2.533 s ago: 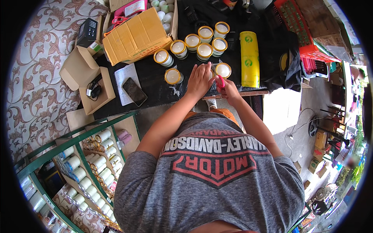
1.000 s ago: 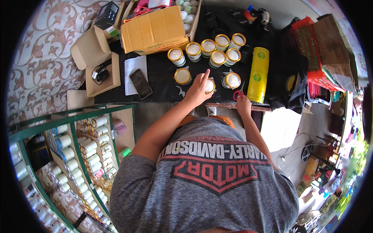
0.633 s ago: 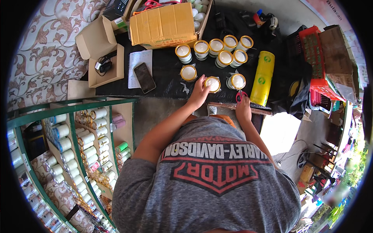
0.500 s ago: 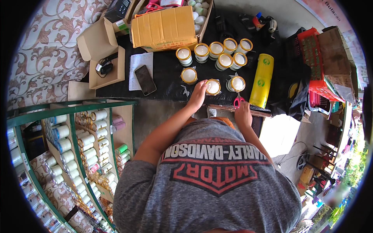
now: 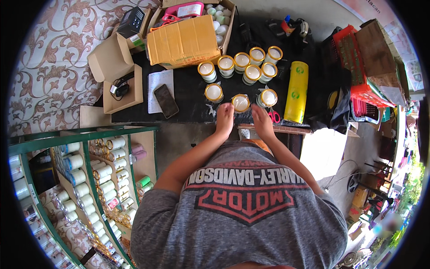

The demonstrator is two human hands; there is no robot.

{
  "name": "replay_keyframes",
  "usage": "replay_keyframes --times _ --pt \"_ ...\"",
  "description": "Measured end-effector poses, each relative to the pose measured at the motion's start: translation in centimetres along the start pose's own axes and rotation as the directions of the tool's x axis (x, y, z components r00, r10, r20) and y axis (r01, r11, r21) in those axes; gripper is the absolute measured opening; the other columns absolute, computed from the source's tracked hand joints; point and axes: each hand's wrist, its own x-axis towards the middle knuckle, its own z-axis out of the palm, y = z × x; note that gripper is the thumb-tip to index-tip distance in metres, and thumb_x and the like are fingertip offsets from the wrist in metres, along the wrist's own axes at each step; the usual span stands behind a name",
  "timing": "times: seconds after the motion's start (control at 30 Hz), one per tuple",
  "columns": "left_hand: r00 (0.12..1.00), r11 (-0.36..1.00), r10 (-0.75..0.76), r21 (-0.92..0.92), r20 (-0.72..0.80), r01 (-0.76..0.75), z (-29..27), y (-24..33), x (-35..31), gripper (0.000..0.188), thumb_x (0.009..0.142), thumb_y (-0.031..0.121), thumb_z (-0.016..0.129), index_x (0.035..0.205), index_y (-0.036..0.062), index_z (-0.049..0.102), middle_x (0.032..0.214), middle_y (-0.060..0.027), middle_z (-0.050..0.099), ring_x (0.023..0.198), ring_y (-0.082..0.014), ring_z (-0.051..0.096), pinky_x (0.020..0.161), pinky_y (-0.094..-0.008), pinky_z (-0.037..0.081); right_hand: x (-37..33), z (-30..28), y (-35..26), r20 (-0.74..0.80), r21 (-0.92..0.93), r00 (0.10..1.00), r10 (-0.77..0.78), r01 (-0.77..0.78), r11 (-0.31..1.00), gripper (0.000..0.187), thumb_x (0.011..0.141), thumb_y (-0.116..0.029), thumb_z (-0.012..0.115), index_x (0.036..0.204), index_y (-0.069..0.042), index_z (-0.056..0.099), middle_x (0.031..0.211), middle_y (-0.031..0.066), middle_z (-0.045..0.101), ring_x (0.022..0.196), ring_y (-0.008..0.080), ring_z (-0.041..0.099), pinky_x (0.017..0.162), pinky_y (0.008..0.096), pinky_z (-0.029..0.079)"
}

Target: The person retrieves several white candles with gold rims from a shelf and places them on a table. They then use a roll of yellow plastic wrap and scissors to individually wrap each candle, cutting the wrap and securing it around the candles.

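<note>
- Holds the left hand (image 5: 225, 117) just beside the left edge of the middle front candle jar (image 5: 241, 103), gold-rimmed and filled with white; cannot tell if touching.
- Holds the right hand (image 5: 262, 120) near the right edge of the same jar, palm turned inward; cannot tell about contact here either.
- Bunches the fingers of both hands upward, with nothing visible in either grasp; cannot tell whether parted or drawn in.
- Has that jar upright near the front edge of the black-covered table (image 5: 190, 92), between the left front jar (image 5: 214, 92) and the right front jar (image 5: 268, 97).
- Has pink-handled scissors (image 5: 275, 117) lying just right of the right hand.
- Beyond, seven more gold-rimmed jars (image 5: 252, 73) grouped upright.
- Further right, a yellow roll (image 5: 296, 92).
- To the left, a dark phone (image 5: 166, 101) partly over a notebook (image 5: 159, 80), then an open cardboard box (image 5: 120, 107) with a black cable (image 5: 120, 88) inside.
</note>
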Motion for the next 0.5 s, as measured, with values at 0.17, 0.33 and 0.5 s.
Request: replay_keyframes --times 0.17,0.33,0.5 --pt "0.996 0.996 0.088 -0.031 0.014 -0.088 0.1 1.3 0.7 0.033 0.096 0.021 0.048 0.112 -0.006 0.058 0.097 -0.0126 0.065 0.089 -0.0158 0.061 0.077 -0.0285 0.048 2.5 3.0 -1.2 0.036 0.23 0.941 0.336 -0.335 0.914 0.038 0.097 -0.026 0.046 0.122 0.003 0.052 0.113 0.0207 0.061 0.107 0.0352 0.058 0.092 0.0371 0.044" --pt "0.966 0.958 0.242 0.135 0.088 -0.252 -0.7 1.2 1.8 0.033 0.097 0.019 0.048 0.119 -0.0049 0.054 0.114 -0.0162 0.062 0.104 -0.0192 0.06 0.092 -0.0296 0.044 0.0 3.4 0.0 0.237 0.605 0.811 0.535 -0.554 0.572 0.037 0.098 -0.029 0.048 0.116 0.003 0.052 0.096 0.0085 0.062 0.089 0.0138 0.06 0.075 0.0262 0.046" --pt "0.976 0.975 0.218 0.058 -0.02 -0.217 -0.8 -1.9 2.0 0.039 0.096 0.021 0.053 0.125 -0.003 0.046 0.117 -0.014 0.058 0.111 -0.0219 0.056 0.094 -0.0326 0.044 1.3 2.2 0.2 -0.04 0.114 0.971 0.237 -0.231 0.966 0.036 0.097 -0.028 0.048 0.116 0.002 0.053 0.095 0.0125 0.062 0.089 0.0191 0.059 0.081 0.0305 0.046"
